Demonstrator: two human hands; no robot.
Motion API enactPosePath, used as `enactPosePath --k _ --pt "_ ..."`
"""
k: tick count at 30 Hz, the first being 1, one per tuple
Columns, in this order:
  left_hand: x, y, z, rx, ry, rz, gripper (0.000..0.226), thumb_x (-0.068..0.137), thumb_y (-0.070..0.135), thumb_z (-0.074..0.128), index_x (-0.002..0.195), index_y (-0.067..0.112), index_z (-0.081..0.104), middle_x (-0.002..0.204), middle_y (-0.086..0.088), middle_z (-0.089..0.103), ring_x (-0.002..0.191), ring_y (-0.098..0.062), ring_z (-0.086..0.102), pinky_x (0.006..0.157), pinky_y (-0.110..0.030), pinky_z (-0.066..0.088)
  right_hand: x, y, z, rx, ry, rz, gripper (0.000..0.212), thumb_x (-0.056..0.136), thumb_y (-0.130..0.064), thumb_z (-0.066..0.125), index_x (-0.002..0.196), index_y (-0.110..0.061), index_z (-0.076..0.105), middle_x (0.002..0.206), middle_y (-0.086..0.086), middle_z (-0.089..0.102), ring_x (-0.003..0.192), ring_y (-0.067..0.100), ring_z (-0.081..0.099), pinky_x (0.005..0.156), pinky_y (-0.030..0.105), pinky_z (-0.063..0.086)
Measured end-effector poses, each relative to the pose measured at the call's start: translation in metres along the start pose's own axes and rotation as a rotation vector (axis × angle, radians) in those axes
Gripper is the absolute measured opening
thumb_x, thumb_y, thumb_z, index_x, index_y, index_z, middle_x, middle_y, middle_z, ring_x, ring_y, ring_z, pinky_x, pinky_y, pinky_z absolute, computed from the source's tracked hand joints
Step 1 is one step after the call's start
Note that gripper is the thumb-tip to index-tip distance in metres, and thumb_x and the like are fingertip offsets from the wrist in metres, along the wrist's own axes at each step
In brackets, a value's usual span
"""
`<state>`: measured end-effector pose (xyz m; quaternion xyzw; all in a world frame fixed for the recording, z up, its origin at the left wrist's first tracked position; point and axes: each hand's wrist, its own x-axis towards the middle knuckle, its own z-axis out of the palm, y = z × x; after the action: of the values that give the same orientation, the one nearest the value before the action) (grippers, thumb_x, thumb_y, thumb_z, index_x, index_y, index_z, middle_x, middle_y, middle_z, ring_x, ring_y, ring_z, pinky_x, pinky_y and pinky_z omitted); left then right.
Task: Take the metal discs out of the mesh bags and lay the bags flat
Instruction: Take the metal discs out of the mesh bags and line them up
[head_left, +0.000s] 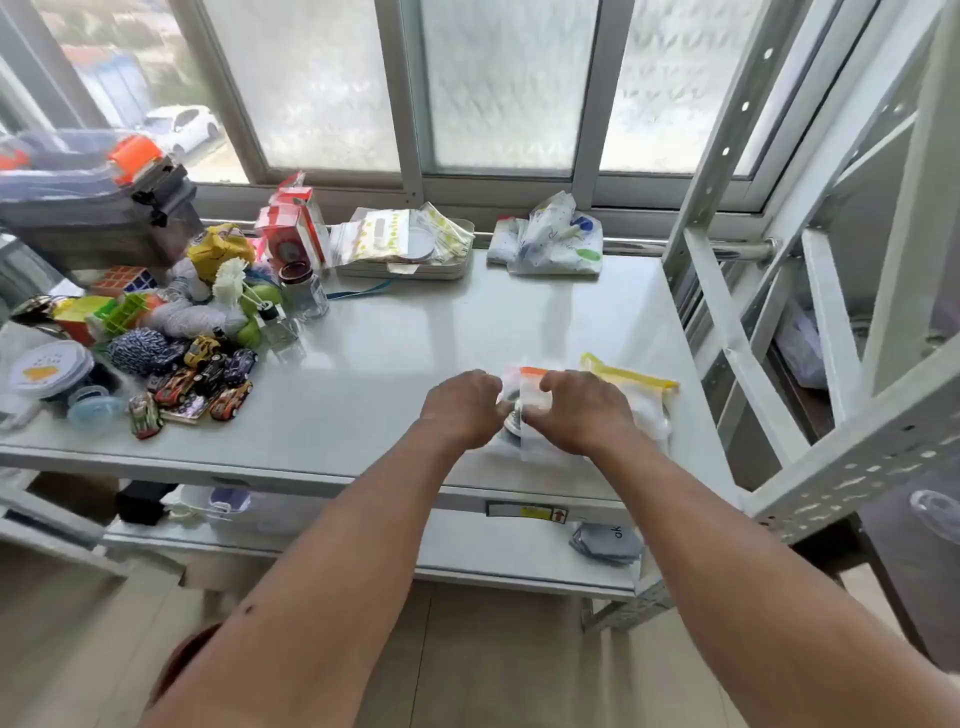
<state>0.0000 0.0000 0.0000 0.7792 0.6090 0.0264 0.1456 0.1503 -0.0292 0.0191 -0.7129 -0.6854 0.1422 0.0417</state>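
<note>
Near edge of the table (395, 332), toward 5 o'clock: both hands pinch 1 orange-topped mesh bag (535, 397). The left hand (460, 410) and right hand (584, 410) grip its sides, mouth pointing to 12 o'clock, long axis running 12 to 6. A metal disc (513, 422) shows between them. A yellow-topped bag (641, 395) lies flat at 3 o'clock, touching.

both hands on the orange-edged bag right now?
Yes: the left hand and right hand both grip the orange-edged bag on the table, with a metal disc showing between them.
</note>
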Motion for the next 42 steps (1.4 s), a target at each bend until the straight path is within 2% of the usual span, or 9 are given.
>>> enactPosePath --k 9,15,18,22,27,32,36,39,42 --pt "0.021 0.003 0.013 -0.318 -0.093 -0.279 0.025 0.083 0.035 0.062 0.092 0.011 0.065 0.097 -0.008 0.070 0.087 -0.026 0.064 0.062 -0.030 0.042 0.009 -0.002 0.013 0.022 -0.002 0.093 0.057 0.075 -0.059 0.057 0.118 -0.021 0.062 0.128 0.008 0.059 0.120 0.028 0.053 0.093 0.040 0.048" --pt "0.033 -0.012 0.002 -0.581 -0.149 -0.295 0.020 0.072 0.025 0.065 0.069 0.006 0.061 0.064 -0.006 0.058 0.064 -0.023 0.057 0.053 -0.027 0.040 0.013 -0.011 0.010 0.142 0.000 0.207 0.058 0.072 -0.056 0.057 0.119 -0.023 0.061 0.127 0.008 0.059 0.120 0.029 0.053 0.095 0.040 0.046" --pt "0.041 -0.025 -0.015 -0.765 -0.109 -0.317 0.017 0.066 0.020 0.066 0.066 0.003 0.064 0.063 -0.007 0.061 0.053 -0.019 0.059 0.051 -0.028 0.049 0.022 -0.008 0.012 0.164 0.015 0.252 0.055 0.075 -0.053 0.050 0.119 -0.023 0.061 0.124 0.009 0.059 0.116 0.031 0.053 0.094 0.041 0.045" --pt "0.050 -0.055 -0.028 -1.019 -0.043 -0.435 0.012 0.075 0.011 0.072 0.072 0.010 0.060 0.065 -0.008 0.061 0.042 -0.013 0.056 0.034 -0.014 0.029 0.035 -0.009 0.011 0.152 0.160 0.236 0.040 0.085 -0.040 0.053 0.113 -0.013 0.063 0.116 0.013 0.063 0.111 0.035 0.053 0.091 0.041 0.046" --pt "0.066 -0.094 -0.028 -1.082 0.114 -0.613 0.005 0.081 0.007 0.066 0.084 0.008 0.063 0.064 -0.007 0.063 0.043 -0.013 0.061 0.040 -0.018 0.037 0.059 -0.033 0.009 0.260 0.174 0.133 0.036 0.088 -0.036 0.052 0.111 -0.013 0.066 0.117 0.010 0.065 0.112 0.032 0.056 0.090 0.039 0.047" --pt "0.081 -0.109 -0.019 -1.057 0.206 -0.664 0.004 0.076 0.007 0.067 0.073 0.009 0.065 0.052 -0.006 0.067 0.058 -0.023 0.073 0.070 -0.036 0.060 0.093 -0.070 0.021 0.515 0.041 0.261 0.036 0.084 -0.041 0.055 0.064 -0.012 0.062 0.069 0.007 0.066 0.077 0.029 0.064 0.066 0.030 0.046" --pt "0.088 -0.111 -0.016 -1.035 0.223 -0.660 0.012 0.076 0.006 0.069 0.068 0.013 0.064 0.043 0.000 0.064 0.049 -0.019 0.068 0.073 -0.033 0.062 0.113 -0.082 0.037 0.666 -0.034 0.350 0.033 0.076 -0.037 0.061 0.070 -0.006 0.070 0.068 0.011 0.073 0.072 0.026 0.073 0.076 0.037 0.059" --pt "0.093 -0.113 -0.015 -1.076 0.232 -0.638 0.007 0.081 0.005 0.072 0.078 0.009 0.067 0.058 -0.003 0.066 0.046 -0.012 0.065 0.068 -0.027 0.061 0.120 -0.085 0.040 0.704 -0.019 0.384 0.021 0.075 -0.022 0.063 0.065 -0.006 0.071 0.061 0.010 0.073 0.065 0.023 0.074 0.073 0.037 0.061" --pt "0.099 -0.114 -0.014 -1.113 0.241 -0.625 0.007 0.082 0.004 0.073 0.084 0.008 0.068 0.071 -0.006 0.068 0.055 -0.016 0.068 0.078 -0.032 0.061 0.125 -0.088 0.038 0.725 0.000 0.398 0.017 0.079 -0.022 0.064 0.066 -0.013 0.069 0.063 0.008 0.073 0.067 0.021 0.073 0.075 0.035 0.061"
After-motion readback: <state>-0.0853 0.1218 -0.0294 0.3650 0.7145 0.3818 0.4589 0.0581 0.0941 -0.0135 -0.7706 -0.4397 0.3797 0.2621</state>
